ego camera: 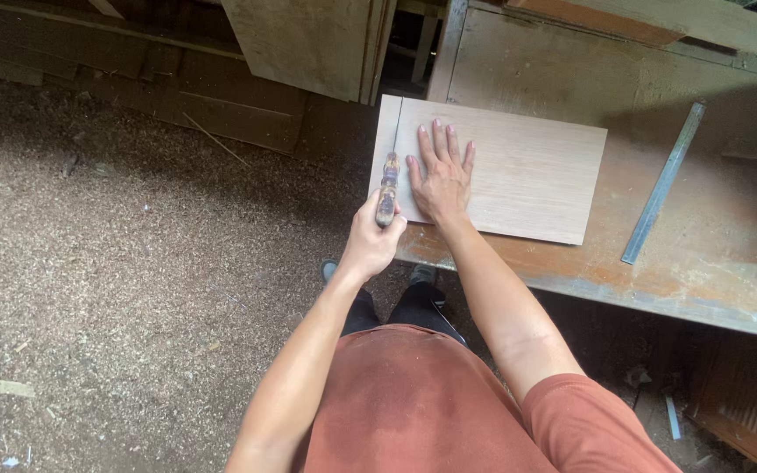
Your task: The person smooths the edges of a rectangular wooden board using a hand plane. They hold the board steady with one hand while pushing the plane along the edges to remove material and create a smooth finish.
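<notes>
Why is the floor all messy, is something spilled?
Sawdust and wood scraps cover the floor. The left hand holds a thin saw at the board, whose left end hangs past the workbench.

The pale rectangular plywood board (519, 175) lies on the worn wooden tabletop (711, 263), its left end overhanging the edge. The right hand (442, 180) rests flat on the board; the left hand (371, 238) sits just left of it, around the handle of a thin-bladed saw (389, 180) along the board's left end. A long metal ruler (661, 184) lies well right of both hands.
</notes>
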